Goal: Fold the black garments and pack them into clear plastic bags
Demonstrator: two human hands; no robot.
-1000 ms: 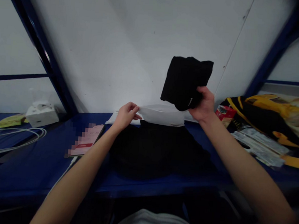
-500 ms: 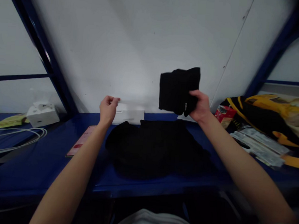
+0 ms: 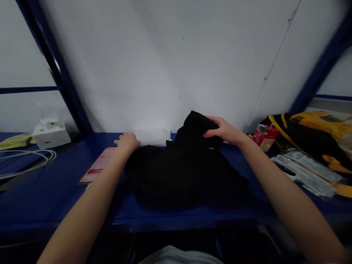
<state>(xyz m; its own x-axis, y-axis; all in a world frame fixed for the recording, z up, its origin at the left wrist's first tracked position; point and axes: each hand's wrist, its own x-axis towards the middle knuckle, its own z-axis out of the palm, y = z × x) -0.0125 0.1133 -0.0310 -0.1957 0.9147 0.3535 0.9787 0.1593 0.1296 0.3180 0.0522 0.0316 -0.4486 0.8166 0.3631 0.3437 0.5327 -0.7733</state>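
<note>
My right hand (image 3: 224,130) grips the right edge of a folded black garment (image 3: 196,127), thumb in front, with a small pale logo near its lower right corner. The folded piece is tilted, its lower part against a larger heap of black cloth (image 3: 172,184) on the blue table; black on black hides where one ends. My left hand (image 3: 127,141) is at the heap's far left corner with fingers apart, holding nothing that I can see. Just beyond it lies a flat white box or stack of paper (image 3: 154,137). A phone with a pink screen (image 3: 101,165) lies beside my left forearm.
The blue table (image 3: 48,191) meets a white wall panel (image 3: 169,59). At the left are a white tissue box (image 3: 51,134), a yellow packet (image 3: 11,141) and a coiled white cable (image 3: 46,159). Rightward lie a red box (image 3: 266,135), clear plastic packs (image 3: 308,171) and a black-and-yellow bag (image 3: 311,137).
My right hand has lowered the folded black garment from the air onto the dark heap. My left hand has come down to the table, and its fingers have spread.
</note>
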